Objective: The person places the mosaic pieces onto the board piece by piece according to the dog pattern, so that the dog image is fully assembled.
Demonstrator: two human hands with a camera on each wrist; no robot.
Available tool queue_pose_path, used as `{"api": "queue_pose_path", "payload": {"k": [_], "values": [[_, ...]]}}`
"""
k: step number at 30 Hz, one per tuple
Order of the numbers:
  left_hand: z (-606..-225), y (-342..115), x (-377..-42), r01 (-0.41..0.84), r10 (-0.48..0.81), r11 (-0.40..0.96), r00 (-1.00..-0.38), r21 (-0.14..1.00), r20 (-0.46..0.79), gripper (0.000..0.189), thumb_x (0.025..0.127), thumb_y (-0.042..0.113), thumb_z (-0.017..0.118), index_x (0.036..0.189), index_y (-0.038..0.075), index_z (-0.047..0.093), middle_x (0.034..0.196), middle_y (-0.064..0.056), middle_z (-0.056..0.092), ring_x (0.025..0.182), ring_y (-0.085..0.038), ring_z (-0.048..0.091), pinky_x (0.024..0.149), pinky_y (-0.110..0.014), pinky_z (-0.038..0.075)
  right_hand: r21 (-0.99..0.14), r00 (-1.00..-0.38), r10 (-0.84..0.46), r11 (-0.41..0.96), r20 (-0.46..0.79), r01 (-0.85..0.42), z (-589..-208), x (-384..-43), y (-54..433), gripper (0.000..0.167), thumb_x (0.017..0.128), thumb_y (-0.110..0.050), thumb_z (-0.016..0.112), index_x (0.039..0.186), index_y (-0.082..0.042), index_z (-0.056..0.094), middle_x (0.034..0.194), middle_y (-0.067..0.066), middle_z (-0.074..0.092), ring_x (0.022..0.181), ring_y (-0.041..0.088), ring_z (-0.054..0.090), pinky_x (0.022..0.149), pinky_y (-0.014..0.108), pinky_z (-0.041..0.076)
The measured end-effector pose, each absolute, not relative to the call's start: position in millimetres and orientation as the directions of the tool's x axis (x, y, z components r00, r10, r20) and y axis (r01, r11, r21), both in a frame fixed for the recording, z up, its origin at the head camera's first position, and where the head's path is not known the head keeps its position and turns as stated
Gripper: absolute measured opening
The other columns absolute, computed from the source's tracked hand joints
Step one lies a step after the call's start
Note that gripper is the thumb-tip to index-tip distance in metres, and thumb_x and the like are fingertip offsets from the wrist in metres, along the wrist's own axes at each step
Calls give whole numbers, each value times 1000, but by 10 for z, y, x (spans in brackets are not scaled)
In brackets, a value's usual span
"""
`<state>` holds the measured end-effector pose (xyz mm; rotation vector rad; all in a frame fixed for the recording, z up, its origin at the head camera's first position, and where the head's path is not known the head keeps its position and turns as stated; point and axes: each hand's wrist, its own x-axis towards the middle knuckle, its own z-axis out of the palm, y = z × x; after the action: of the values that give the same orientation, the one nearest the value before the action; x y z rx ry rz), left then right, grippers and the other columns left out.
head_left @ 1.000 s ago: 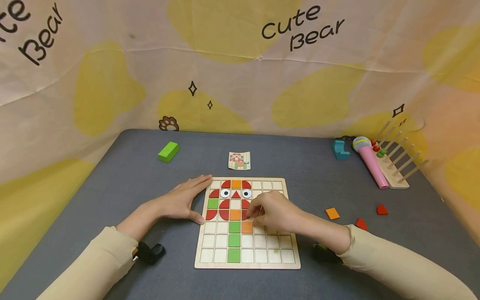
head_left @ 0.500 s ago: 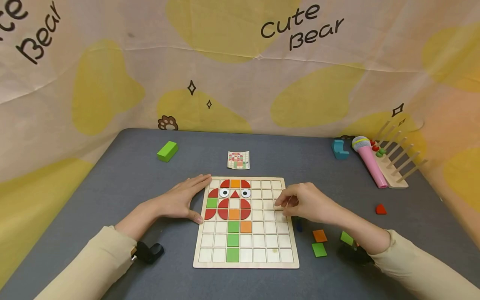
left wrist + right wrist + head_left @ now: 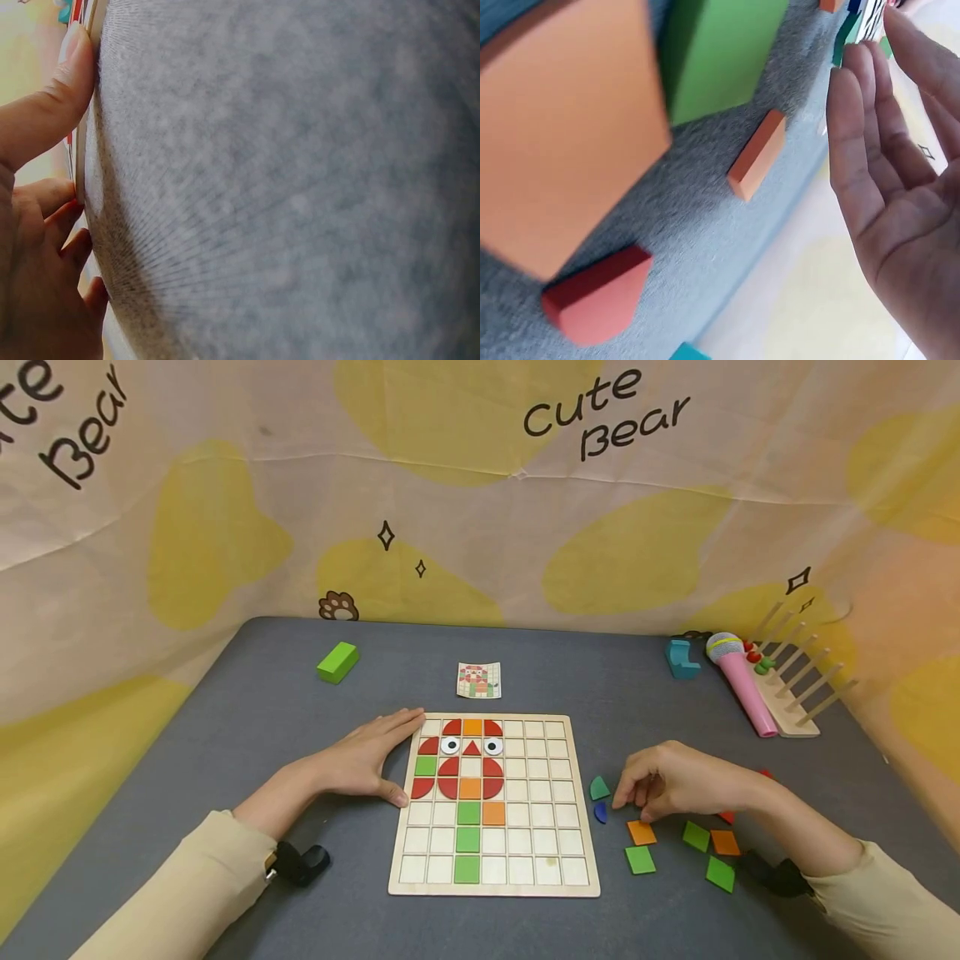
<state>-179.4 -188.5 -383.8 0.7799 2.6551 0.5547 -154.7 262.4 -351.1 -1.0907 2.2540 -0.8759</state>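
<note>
A wooden grid board (image 3: 540, 893) lies on the dark table, with red, orange and green pieces and two eye pieces set in its cells. Along its left edge rests my left hand (image 3: 356, 762), thumb and fingers spread and touching the rim. My right hand (image 3: 690, 783) hovers right of the board with loosely bent fingers and nothing visible in them. Near its fingertips lie an orange square (image 3: 642, 832), a dark green quarter-round piece (image 3: 598, 788) and a blue piece (image 3: 601, 812). The right wrist view shows a red quarter-round piece (image 3: 604, 300) under that hand.
Green squares (image 3: 640, 860) and another orange square (image 3: 725, 842) lie nearer the right sleeve. Behind the board sits a small picture card (image 3: 478, 680). Farther out are a green block (image 3: 338, 662), a teal block (image 3: 681, 660), a pink microphone (image 3: 744, 689) and a pegged wooden stand (image 3: 795, 710).
My right hand has moved right, from over the board's red pieces to above the loose pieces, uncovering the dark green and blue ones. The left hand has stayed on the board's edge.
</note>
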Motion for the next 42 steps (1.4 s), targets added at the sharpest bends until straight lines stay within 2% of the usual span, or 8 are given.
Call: {"api": "queue_pose_path", "payload": {"k": [5, 12, 18, 24, 31, 38, 42], "values": [[-3846, -1894, -1794, 446, 567, 778, -802, 443, -189, 117, 67, 47, 86, 158, 10, 23, 167, -9, 20, 155, -36, 17, 124, -61, 17, -730, -496, -857, 430, -143, -532, -3524, -1545, 2671, 37, 76, 2, 76, 105, -21, 75, 96, -1, 70, 84, 11, 63, 72, 23, 57], [-3836, -1899, -1788, 459, 578, 767, -798, 449, -170, 116, 68, 49, 86, 157, 8, 24, 166, -12, 22, 154, -39, 19, 123, -62, 18, -712, -467, -864, 448, -190, -540, -3538, -1537, 2646, 47, 71, 9, 75, 104, -24, 75, 96, -3, 68, 83, 4, 58, 70, 21, 56], [-3845, -1897, -1796, 462, 579, 767, -798, 445, -169, 116, 68, 50, 86, 157, 8, 24, 166, -12, 22, 154, -38, 19, 123, -62, 18, -676, -452, -875, 440, -175, -590, -3567, -1534, 2627, 47, 68, 8, 77, 100, -26, 74, 93, -4, 65, 80, 1, 55, 67, 20, 53], [-3858, -1891, -1799, 449, 571, 773, -800, 448, -184, 117, 67, 50, 86, 158, 10, 23, 167, -10, 21, 155, -36, 18, 124, -61, 17, -645, -477, -854, 486, -207, -590, -3560, -1529, 2599, 40, 69, 0, 82, 95, -28, 72, 89, -7, 62, 78, -1, 54, 66, 19, 51], [-3861, -1895, -1800, 452, 574, 770, -799, 449, -180, 117, 67, 49, 86, 158, 10, 23, 167, -10, 21, 155, -36, 18, 124, -61, 17, -615, -544, -804, 560, -241, -555, -3571, -1537, 2574, 37, 64, -2, 85, 83, -24, 62, 80, -9, 59, 70, 0, 54, 62, 18, 50], [-3855, -1904, -1792, 461, 579, 765, -799, 449, -165, 116, 67, 51, 85, 157, 8, 25, 165, -12, 23, 153, -39, 20, 122, -63, 18, -639, -574, -786, 566, -228, -521, -3522, -1555, 2568, 22, 78, -20, 82, 77, -21, 59, 71, -12, 58, 64, -3, 52, 57, 17, 48], [-3854, -1902, -1790, 456, 575, 768, -800, 451, -169, 116, 67, 52, 85, 157, 9, 25, 166, -11, 23, 154, -39, 20, 122, -63, 18, -654, -570, -789, 559, -230, -510, -3517, -1565, 2530, 20, 81, -23, 80, 79, -23, 60, 71, -14, 56, 64, -4, 51, 58, 17, 47]]}}
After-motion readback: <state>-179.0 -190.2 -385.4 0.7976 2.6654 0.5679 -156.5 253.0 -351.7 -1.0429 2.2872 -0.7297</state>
